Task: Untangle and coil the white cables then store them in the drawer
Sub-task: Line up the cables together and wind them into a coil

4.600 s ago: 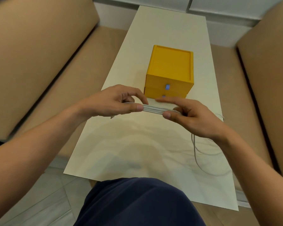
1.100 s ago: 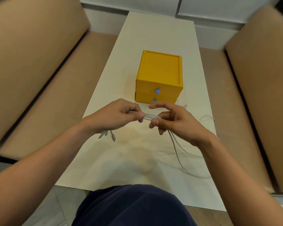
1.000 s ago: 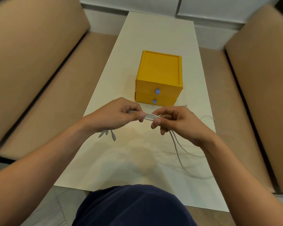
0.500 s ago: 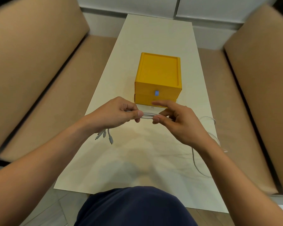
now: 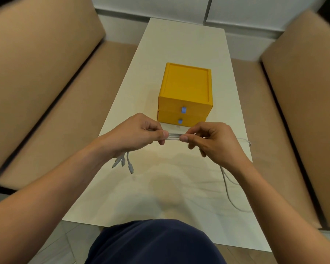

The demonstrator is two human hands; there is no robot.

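lap: dark blue garment (image 5: 154, 242), nearest thing, well short of the yellow drawer box (image 5: 187, 86), at the worktop's near end.
worktop: long cream worktop (image 5: 160, 189), runs away from the lap and on past the drawer box; the box stands on it about mid-length.
slack run: loose cable (image 5: 227, 185) lies on the worktop near-right of the drawer box, curving out from under the right wrist; one more loop shows right of the box by the worktop's edge.
plug ends: three connector ends (image 5: 125, 161) dangle below the left hand, near-left of the drawer box; cannot tell if they touch the worktop.
left hand: left hand (image 5: 135, 135), just in front of the drawer box, toward its left corner; fingers (image 5: 163, 134) clenched round the cable bundle, thumb pinching it from this side.
right hand: right hand (image 5: 215, 143), just in front of the drawer box, toward its right corner; fingers (image 5: 185, 138) curled, thumb and forefinger pinching the same bundle.
white cables: white cables (image 5: 173, 137), several strands side by side, a short straight stretch between the two thumbs, in the air in front of the box's lower drawer; not inside the box.
drawer box: two stacked drawers, upper drawer (image 5: 170, 106) and lower drawer (image 5: 168, 119), both pushed in, each with a small blue pull (image 5: 183, 109).
cushions: tan sofa cushions (image 5: 36, 69) flank the drawer box left and right, beside the worktop.
far wall: white panels (image 5: 179, 6) behind the drawer box, beyond the worktop's far end.
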